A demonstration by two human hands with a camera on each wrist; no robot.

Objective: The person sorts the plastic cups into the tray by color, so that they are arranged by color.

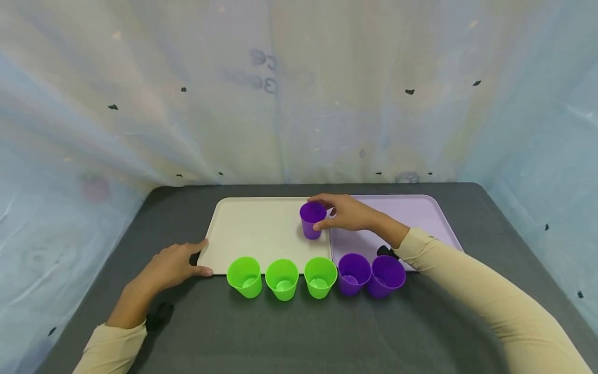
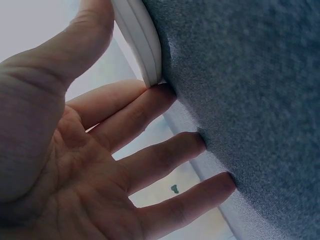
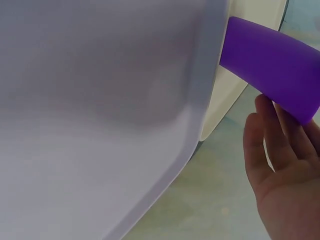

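A purple cup (image 1: 310, 222) stands upright over the right end of the cream tray (image 1: 257, 223), gripped at its side by my right hand (image 1: 348, 213). In the right wrist view the same cup (image 3: 272, 62) shows beside my fingers (image 3: 275, 135), close to the seam between the trays. My left hand (image 1: 173, 265) rests at the cream tray's left edge, thumb and fingers spread straight. The left wrist view shows the tray's rim (image 2: 142, 42) by the thumb and forefinger, with the other fingertips (image 2: 192, 142) on the dark cloth.
A lilac tray (image 1: 397, 208) adjoins the cream one on the right. Along the trays' front edge stand three green cups (image 1: 282, 280), then two purple cups (image 1: 354, 275) side by side. Dark grey cloth (image 1: 280, 337) covers the table, with plastic sheeting (image 1: 299, 104) behind.
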